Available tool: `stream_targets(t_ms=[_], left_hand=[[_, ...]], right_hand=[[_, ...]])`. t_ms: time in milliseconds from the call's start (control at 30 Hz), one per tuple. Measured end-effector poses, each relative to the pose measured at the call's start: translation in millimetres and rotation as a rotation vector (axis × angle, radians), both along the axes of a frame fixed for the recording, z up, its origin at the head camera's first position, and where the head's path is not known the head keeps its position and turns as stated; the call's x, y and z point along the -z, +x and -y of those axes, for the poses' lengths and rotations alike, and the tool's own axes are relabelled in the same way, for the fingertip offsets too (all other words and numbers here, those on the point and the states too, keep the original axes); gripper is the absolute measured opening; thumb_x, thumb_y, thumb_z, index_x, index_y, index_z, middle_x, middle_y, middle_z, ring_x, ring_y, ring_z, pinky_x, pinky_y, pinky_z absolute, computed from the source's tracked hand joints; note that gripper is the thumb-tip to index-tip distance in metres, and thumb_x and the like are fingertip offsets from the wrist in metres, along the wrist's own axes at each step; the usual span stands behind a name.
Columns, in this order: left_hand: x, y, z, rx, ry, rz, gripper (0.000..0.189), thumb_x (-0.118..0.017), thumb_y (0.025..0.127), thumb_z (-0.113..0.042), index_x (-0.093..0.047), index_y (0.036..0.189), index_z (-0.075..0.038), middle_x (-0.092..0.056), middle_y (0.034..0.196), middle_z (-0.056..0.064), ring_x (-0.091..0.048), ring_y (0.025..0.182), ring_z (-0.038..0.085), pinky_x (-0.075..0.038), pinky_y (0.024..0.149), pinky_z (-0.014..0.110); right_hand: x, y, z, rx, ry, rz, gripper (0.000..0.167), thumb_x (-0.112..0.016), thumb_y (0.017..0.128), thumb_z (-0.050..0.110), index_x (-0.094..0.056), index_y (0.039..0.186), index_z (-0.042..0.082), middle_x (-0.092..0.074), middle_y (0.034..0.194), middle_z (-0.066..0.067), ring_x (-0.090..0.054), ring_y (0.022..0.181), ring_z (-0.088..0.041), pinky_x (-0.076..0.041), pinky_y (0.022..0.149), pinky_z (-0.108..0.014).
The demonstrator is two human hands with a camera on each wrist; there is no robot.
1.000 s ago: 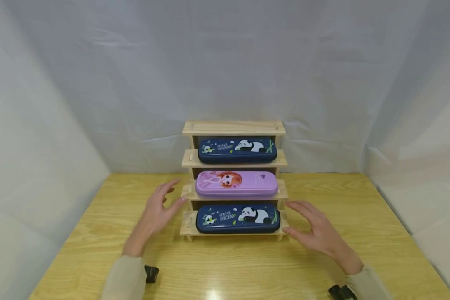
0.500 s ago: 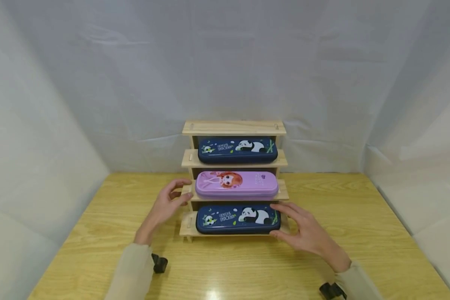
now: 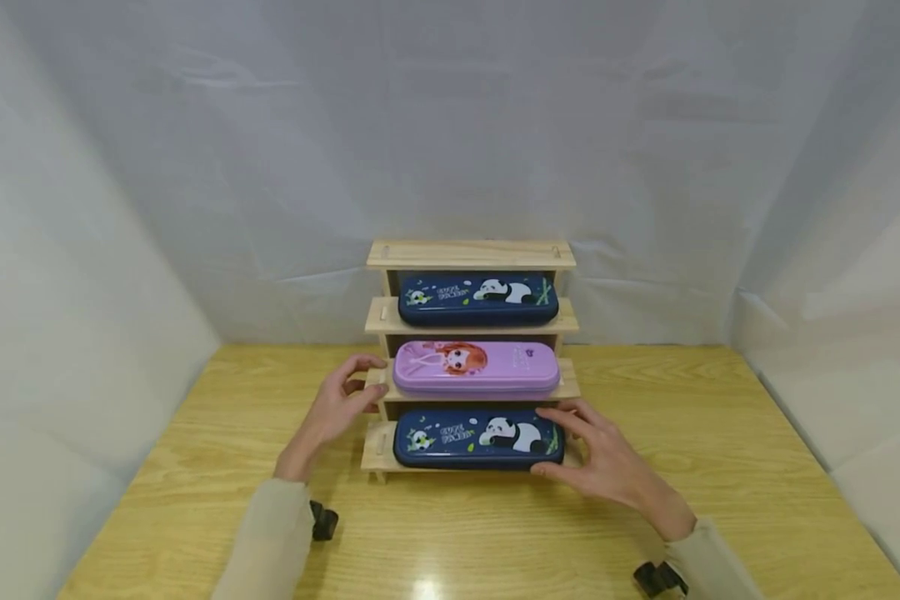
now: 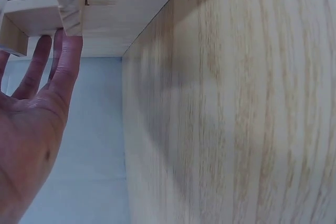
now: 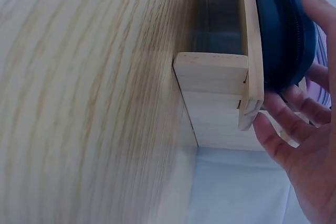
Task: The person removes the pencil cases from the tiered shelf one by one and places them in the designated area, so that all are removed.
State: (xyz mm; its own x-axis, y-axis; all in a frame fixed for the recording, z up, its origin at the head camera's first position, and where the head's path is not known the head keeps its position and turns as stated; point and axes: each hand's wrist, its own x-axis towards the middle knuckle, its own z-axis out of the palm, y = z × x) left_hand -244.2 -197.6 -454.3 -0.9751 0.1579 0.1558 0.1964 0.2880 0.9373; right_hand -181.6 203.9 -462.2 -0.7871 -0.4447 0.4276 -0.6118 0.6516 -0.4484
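Observation:
A tiered wooden rack (image 3: pixel 471 254) carries three pencil cases. On its lowest tier lies a dark blue panda pencil case (image 3: pixel 453 437); my right hand (image 3: pixel 607 462) grips its right end, thumb at the front edge and fingers at the back. The right wrist view has this blue case (image 5: pixel 281 30) resting on the shelf board, fingers round its end. One tier up is a lilac pencil case (image 3: pixel 521 367) printed with a red-haired girl. Beside it my left hand (image 3: pixel 333 408) holds the shelf's left end between thumb and fingers. In the left wrist view, fingertips (image 4: pixel 71 45) meet the wood.
A second blue panda pencil case (image 3: pixel 476 312) sits on the tier above the lilac one. The rack stands on a wood-grain table (image 3: pixel 450 542) near its back edge. Pale cloth (image 3: pixel 450 125) hangs behind and on both sides.
Both hands have moved inward to the rack. My left hand has taken hold of the shelf end, and my right hand has closed round the lowest case's right end.

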Motion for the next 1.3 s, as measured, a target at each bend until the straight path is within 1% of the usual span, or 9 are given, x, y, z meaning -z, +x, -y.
stream_targets(t_ms=[167,367,567,700,767,900,1000,1100,1300], left_hand=[[2.5,-1.7,0.3,0.0,0.005,0.001,0.034,-0.065,0.097,-0.009,-0.057,0.13,-0.003,-0.052,0.136,0.023,-0.066,0.092,0.021,-0.065,0.075,0.039],[2.3,-1.1,0.1,0.004,0.023,0.005,0.034,-0.065,0.098,-0.01,-0.056,0.13,-0.003,-0.051,0.137,0.023,-0.065,0.091,0.02,-0.065,0.076,0.041],[1.9,-0.2,0.4,0.003,0.026,0.008,0.035,-0.065,0.098,-0.011,-0.056,0.131,-0.003,-0.05,0.138,0.023,-0.064,0.092,0.021,-0.064,0.078,0.043],[2.5,-0.4,0.9,0.012,0.028,0.009,0.035,-0.064,0.099,-0.011,-0.056,0.132,-0.003,-0.05,0.14,0.023,-0.064,0.093,0.022,-0.064,0.08,0.045],[2.8,-0.6,0.8,0.015,0.032,0.012,0.035,-0.064,0.099,-0.011,-0.056,0.132,-0.003,-0.05,0.14,0.023,-0.065,0.094,0.022,-0.064,0.08,0.047],[3.6,-0.8,0.9,0.017,0.031,0.021,0.035,-0.063,0.099,-0.011,-0.055,0.132,-0.003,-0.049,0.141,0.022,-0.065,0.095,0.021,-0.063,0.082,0.049],[3.5,-0.6,1.1,0.014,0.024,0.022,0.035,-0.063,0.1,-0.012,-0.055,0.133,-0.005,-0.049,0.142,0.021,-0.065,0.095,0.02,-0.063,0.083,0.05],[3.3,-0.2,0.9,0.013,0.026,0.021,0.035,-0.063,0.1,-0.012,-0.056,0.134,-0.005,-0.049,0.143,0.021,-0.065,0.094,0.019,-0.063,0.084,0.049],[4.0,-0.1,0.9,0.016,0.032,0.019,0.036,-0.063,0.1,-0.012,-0.056,0.134,-0.004,-0.049,0.143,0.022,-0.064,0.093,0.019,-0.063,0.083,0.046]], right_hand=[[1.9,-1.6,5,0.017,0.041,0.002,0.078,-0.09,0.074,0.048,-0.063,0.14,0.017,-0.057,0.125,-0.001,-0.058,0.105,-0.012,-0.058,0.089,-0.039],[0.8,-1.5,9,0.03,0.036,0.025,0.075,-0.092,0.07,0.049,-0.064,0.133,0.017,-0.054,0.121,0.0,-0.056,0.103,-0.013,-0.056,0.088,-0.038],[-4.7,-0.4,9,0.029,-0.008,0.18,0.075,-0.093,0.069,0.048,-0.061,0.13,0.018,-0.061,0.131,-0.006,-0.061,0.113,-0.021,-0.055,0.098,-0.051],[-7.8,-0.5,7,0.035,-0.033,0.308,0.077,-0.092,0.07,0.049,-0.058,0.131,0.017,-0.065,0.127,-0.008,-0.062,0.111,-0.022,-0.055,0.096,-0.047],[-8.0,-0.8,6,0.038,-0.045,0.342,0.077,-0.092,0.07,0.049,-0.058,0.131,0.017,-0.066,0.125,-0.007,-0.062,0.108,-0.021,-0.056,0.093,-0.043],[-6.0,-0.7,0,0.022,-0.062,0.312,0.075,-0.093,0.07,0.045,-0.06,0.131,0.018,-0.067,0.127,-0.009,-0.063,0.108,-0.021,-0.057,0.089,-0.038],[-4.2,-0.5,-7,0.016,-0.065,0.259,0.075,-0.094,0.069,0.042,-0.061,0.132,0.019,-0.066,0.132,-0.009,-0.064,0.113,-0.023,-0.057,0.094,-0.042],[-4.0,-0.2,-14,0.016,-0.078,0.244,0.074,-0.095,0.068,0.04,-0.062,0.131,0.021,-0.066,0.132,-0.006,-0.063,0.115,-0.022,-0.055,0.097,-0.044],[-4.7,-0.3,-28,-0.015,-0.13,0.238,0.072,-0.097,0.067,0.035,-0.063,0.129,0.021,-0.066,0.125,-0.002,-0.061,0.105,-0.015,-0.058,0.084,-0.03]])
